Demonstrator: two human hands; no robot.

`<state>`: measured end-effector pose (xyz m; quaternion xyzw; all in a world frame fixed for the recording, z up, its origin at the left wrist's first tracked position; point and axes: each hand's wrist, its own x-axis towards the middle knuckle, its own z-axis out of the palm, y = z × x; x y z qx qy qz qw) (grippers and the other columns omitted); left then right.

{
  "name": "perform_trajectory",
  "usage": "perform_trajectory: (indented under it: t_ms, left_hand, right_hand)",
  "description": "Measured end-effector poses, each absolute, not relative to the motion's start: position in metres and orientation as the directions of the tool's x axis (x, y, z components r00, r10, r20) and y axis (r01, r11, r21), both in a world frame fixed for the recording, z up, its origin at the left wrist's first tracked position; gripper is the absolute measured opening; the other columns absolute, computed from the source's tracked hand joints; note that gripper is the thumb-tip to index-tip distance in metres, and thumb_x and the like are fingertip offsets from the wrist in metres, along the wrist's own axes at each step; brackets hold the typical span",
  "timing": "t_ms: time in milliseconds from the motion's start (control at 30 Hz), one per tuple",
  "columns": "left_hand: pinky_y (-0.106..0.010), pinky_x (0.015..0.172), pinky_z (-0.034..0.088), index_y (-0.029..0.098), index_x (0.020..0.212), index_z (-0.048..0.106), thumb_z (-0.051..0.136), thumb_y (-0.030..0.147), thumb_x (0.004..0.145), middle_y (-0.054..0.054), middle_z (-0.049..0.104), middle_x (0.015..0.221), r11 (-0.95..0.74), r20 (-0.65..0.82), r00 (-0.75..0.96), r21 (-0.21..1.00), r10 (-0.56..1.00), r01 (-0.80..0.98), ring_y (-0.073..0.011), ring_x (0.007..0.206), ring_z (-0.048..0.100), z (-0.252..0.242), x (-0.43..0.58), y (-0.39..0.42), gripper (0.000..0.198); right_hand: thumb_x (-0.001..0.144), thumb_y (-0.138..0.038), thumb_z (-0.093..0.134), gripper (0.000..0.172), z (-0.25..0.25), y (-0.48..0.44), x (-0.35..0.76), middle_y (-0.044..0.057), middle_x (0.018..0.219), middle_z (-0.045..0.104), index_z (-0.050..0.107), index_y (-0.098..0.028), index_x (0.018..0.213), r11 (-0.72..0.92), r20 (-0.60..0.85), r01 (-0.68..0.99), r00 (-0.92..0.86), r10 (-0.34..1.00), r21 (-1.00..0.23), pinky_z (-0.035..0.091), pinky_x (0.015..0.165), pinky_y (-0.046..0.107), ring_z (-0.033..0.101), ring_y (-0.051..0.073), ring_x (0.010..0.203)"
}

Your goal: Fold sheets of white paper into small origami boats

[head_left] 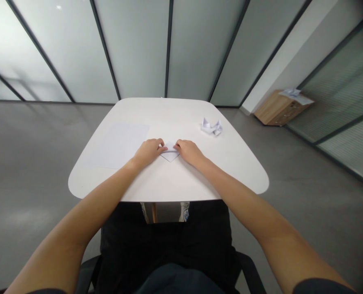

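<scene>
At the centre of the frame the folded paper is lying on the white table, its point aiming toward the lower edge, while the left hand and right hand are flanking it, palms down, curled fingers bunching together and pinching its upper corners.

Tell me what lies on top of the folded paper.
The left hand and right hand rest fingertips on the paper, at its upper corners. Its lower point shows bare on the table; the fingers cover its top edge.
</scene>
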<state>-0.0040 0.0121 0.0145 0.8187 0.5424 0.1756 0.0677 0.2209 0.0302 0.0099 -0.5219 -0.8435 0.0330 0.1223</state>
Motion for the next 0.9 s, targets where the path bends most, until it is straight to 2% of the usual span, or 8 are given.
perform_trajectory:
  t_ms: [300,567,900]
  left_hand:
    - [-0.032,0.081,0.050,0.021,0.108,0.070,0.066,0.046,0.098,-0.008,0.077,0.098,-0.291,0.126,0.264,0.328,0.956,0.899,-0.0241,0.091,0.071,0.020,0.002,0.017,0.026]
    - [-0.034,0.088,0.051,0.020,0.118,0.069,0.067,0.041,0.098,-0.010,0.074,0.109,-0.351,0.160,0.316,0.319,0.935,0.880,-0.0247,0.098,0.070,0.011,0.000,0.023,0.030]
    - [-0.033,0.086,0.051,0.023,0.115,0.073,0.065,0.039,0.097,-0.007,0.078,0.107,-0.357,0.167,0.317,0.356,0.934,0.864,-0.0233,0.096,0.071,0.007,-0.002,0.026,0.026]
  right_hand:
    - [0.108,-0.035,0.055,0.023,0.016,0.026,0.220,0.011,0.108,0.079,0.071,-0.020,0.110,0.453,0.181,0.874,-0.423,0.888,-0.179,0.046,0.086,0.032,0.071,0.025,0.101]
    - [0.107,-0.038,0.057,0.024,0.010,0.031,0.225,0.009,0.106,0.075,0.074,-0.021,0.106,0.496,0.236,0.852,-0.454,0.859,-0.169,0.045,0.086,0.031,0.068,0.023,0.100]
    - [0.104,-0.040,0.063,0.020,0.009,0.034,0.219,0.010,0.106,0.077,0.070,-0.022,0.110,0.421,0.183,0.885,-0.389,0.903,-0.197,0.047,0.084,0.032,0.070,0.025,0.099]
